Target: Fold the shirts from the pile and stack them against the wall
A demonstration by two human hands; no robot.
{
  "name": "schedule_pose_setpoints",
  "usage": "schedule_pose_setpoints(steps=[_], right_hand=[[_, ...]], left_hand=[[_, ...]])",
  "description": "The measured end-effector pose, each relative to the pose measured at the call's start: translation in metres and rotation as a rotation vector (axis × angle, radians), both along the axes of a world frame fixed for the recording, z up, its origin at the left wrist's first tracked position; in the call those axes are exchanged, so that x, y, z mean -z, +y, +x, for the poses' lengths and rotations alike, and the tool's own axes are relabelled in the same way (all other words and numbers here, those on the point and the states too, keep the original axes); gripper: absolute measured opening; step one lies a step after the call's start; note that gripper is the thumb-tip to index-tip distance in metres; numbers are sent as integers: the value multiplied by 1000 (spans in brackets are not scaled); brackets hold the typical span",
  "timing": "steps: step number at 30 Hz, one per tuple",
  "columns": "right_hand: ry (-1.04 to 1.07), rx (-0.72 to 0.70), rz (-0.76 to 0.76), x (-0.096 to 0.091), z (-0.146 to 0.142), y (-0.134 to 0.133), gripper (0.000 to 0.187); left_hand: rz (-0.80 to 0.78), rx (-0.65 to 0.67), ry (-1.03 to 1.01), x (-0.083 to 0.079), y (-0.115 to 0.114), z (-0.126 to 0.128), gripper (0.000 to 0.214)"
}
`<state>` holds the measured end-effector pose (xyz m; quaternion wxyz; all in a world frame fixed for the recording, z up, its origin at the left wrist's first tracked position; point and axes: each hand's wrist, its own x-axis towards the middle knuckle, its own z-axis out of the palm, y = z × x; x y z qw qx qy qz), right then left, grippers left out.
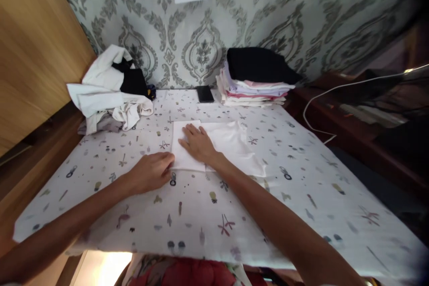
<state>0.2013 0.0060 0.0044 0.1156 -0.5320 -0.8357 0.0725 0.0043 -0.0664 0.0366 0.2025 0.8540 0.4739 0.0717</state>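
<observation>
A white garment (228,143) lies on the patterned cloth in the middle of the table, its left part folded over into a smooth flat layer and its right part in a single, slightly wrinkled layer. My right hand (198,144) rests flat on the folded part, fingers spread. At the garment's near left corner, my left hand (154,170) is closed, with thumb and curled fingers at the fabric edge. The fingertips meet the white cloth there.
A loose heap of clothes (103,89) sits at the back left beside a wooden panel (36,44). Toward the back right stands a stack of folded clothes (258,76), black on top. A black phone (204,94) lies near the wall. A white cable (311,103) hangs at right.
</observation>
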Motion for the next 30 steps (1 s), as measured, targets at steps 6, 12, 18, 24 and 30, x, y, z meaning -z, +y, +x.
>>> schedule_pose_setpoints(steps=[6, 12, 18, 24, 30], right_hand=[[5, -46, 96, -25, -15, -54, 42], [158, -121, 38, -27, -8, -92, 56], [656, 335, -46, -19, 28, -38, 64], [674, 559, -24, 11, 27, -19, 69], [1107, 480, -16, 7, 31, -12, 71]], left_hand=[[-349, -494, -478, -12, 68, -1, 27], [-536, -704, -681, -7, 118, 26, 35], [-711, -607, -693, -2, 106, 35, 38], [-718, -559, -844, -2, 85, 46, 52], [-621, -364, -907, -44, 84, 97, 47]])
